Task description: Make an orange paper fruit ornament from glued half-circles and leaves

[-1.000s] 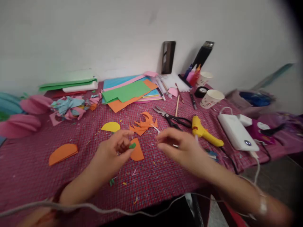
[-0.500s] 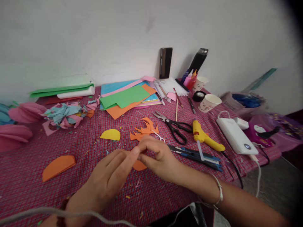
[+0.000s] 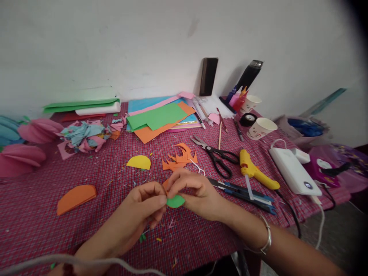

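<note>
Green leaf-shaped paper [image 3: 176,201] is being held between both hands above the table [image 3: 34,226], the left hand [image 3: 140,209] pinching its left end between thumb and fingers and the right hand [image 3: 199,194] gripping its upper right edge. Beyond the hands, a yellow half-circle of paper [image 3: 139,163], jagged orange paper scraps [image 3: 181,156] and black-handled metal scissors [image 3: 212,149] are lying apart.

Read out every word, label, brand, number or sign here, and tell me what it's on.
None reads clearly.
Display on white power bank: too small.
Print on nearer paper cup: too small.
Lettering on pale bag: too blurred.
</note>
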Demonstrator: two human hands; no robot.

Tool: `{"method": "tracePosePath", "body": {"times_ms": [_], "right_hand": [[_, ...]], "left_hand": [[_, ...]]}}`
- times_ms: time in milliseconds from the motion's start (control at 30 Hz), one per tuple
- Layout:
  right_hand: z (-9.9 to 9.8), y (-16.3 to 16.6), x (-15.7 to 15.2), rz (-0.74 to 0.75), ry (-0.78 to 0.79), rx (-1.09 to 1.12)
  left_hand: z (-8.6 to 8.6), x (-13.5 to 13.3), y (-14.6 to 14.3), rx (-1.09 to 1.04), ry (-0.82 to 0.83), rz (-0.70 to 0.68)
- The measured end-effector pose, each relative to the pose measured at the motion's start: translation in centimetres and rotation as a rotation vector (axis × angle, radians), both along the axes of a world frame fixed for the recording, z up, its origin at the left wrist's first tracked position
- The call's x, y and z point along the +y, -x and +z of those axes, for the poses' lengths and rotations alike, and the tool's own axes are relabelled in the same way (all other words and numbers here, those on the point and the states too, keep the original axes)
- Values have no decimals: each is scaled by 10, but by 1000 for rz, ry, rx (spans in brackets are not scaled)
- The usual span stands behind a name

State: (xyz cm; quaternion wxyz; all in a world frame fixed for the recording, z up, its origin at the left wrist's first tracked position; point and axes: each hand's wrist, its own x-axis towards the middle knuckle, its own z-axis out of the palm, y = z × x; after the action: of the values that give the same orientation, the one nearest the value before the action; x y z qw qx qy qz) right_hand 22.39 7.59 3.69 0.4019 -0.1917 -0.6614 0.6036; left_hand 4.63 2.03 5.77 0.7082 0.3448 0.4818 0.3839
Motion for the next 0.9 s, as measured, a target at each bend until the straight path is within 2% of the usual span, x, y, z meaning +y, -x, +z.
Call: {"method": "tracePosePath", "body": {"times_ms": [167, 233, 300, 367, 433, 533, 633, 700, 767, 900], "right_hand": [[3, 0, -12, 0, 358, -64], [3, 0, -13, 16, 423, -127], [6, -1, -9, -2, 411, -235], [10, -4, 1, 1, 280, -424], [15, -7, 12, 42, 15, -670], [20, -7, 24, 115, -356, -930], [18, 0, 25, 165, -549, -1021], [14, 5, 23, 163, -629, -1034], [9, 8, 21, 155, -685, -1029], [5, 9, 20, 155, -677, -1006]], "left_hand": [[-2, -11, -7, 342, -215, 191], [-5, -15, -5, 438, -291, 171], [-7, -18, 2, 508, -374, 111], [-6, -19, 13, 628, -519, 79], [-5, -17, 24, 901, -742, 101], [-10, -13, 34, 1195, -1129, -65], [-21, -11, 31, 1319, -1405, -218], [-27, -11, 26, 1340, -1492, -286], [-31, -13, 22, 1345, -1499, -328], [-35, -15, 21, 1383, -1471, -402]]}}
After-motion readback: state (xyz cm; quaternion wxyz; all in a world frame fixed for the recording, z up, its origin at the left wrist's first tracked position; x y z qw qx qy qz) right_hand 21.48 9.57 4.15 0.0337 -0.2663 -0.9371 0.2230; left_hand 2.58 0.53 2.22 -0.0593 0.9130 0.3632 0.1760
